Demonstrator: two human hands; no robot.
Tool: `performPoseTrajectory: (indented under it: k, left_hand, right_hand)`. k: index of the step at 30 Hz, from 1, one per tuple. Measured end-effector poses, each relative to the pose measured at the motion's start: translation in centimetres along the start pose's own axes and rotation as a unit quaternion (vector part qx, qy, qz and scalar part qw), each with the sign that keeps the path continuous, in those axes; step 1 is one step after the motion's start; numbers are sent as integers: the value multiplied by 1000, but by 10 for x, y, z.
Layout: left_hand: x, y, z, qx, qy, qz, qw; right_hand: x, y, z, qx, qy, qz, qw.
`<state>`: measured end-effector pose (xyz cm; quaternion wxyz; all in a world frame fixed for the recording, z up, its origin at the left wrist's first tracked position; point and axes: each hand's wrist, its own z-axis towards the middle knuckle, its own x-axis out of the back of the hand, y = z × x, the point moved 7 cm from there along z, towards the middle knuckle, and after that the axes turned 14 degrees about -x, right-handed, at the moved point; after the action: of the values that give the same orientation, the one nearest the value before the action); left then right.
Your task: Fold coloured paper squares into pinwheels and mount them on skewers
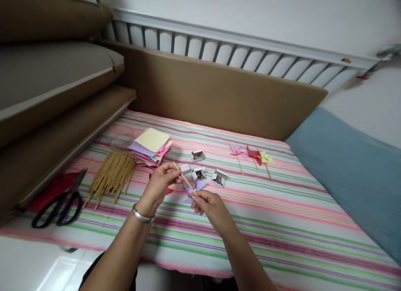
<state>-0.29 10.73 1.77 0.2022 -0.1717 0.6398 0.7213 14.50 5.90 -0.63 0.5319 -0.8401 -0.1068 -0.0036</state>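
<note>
A thin wooden stick (184, 179) slants between my two hands above the striped cloth. My left hand (163, 181), with a silver bracelet at the wrist, is closed in a pinch near the stick's upper end. Fingers of my right hand (206, 202) close on its lower end. Close behind the stick is a purple paper pinwheel (200, 185), partly hidden by the stick and my right fingers; whether it is joined to the stick I cannot tell. Just beyond are small white boxes, two holding dark metal bits: one box (199, 174) and another box (218, 178).
Left of my hands lie a bundle of sticks (111, 174), black-handled scissors (59, 205) and a stack of coloured paper squares (152, 140). Finished pink (238, 150), red (253, 154) and yellow pinwheels (265, 156) lie to the right. A brown board (203, 90) stands behind.
</note>
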Motion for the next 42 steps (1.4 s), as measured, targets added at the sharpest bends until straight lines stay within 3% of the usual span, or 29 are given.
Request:
performPoseTrajectory:
  k: [8, 13, 16, 18, 21, 24, 27, 31, 35, 42]
  left_hand:
    - [7, -9, 3, 12, 36, -8, 999]
    - [-14, -33, -9, 65, 41, -7, 997]
    - [-28, -43, -14, 86, 12, 17, 996]
    - [-31, -43, -12, 66, -18, 57, 996]
    - [-19, -33, -3, -24, -33, 181, 983]
    - [-11, -31, 3, -96, -74, 369, 921]
    - [-14, -42, 3, -129, -158, 502, 840]
    - [-14, -53, 1, -167, -204, 566, 781]
    - [-10, -57, 2, -182, -222, 574, 767]
    - [-3, -66, 5, -153, -237, 531, 799]
  right_hand:
    - [22, 4, 3, 44, 90, 109, 989]
    - [41, 4, 5, 91, 126, 278, 948]
    - [60, 0, 4, 99, 131, 338, 927]
    - [80, -5, 0, 118, 155, 358, 913]
    - [105, -7, -6, 112, 162, 380, 904]
    - [106, 5, 0, 26, 132, 309, 942]
    - [94, 28, 12, -71, 125, 135, 980]
    - [77, 49, 32, -117, 133, -5, 984]
    - [62, 49, 49, -100, 128, -29, 986]
    - [48, 46, 60, -81, 131, -43, 987]
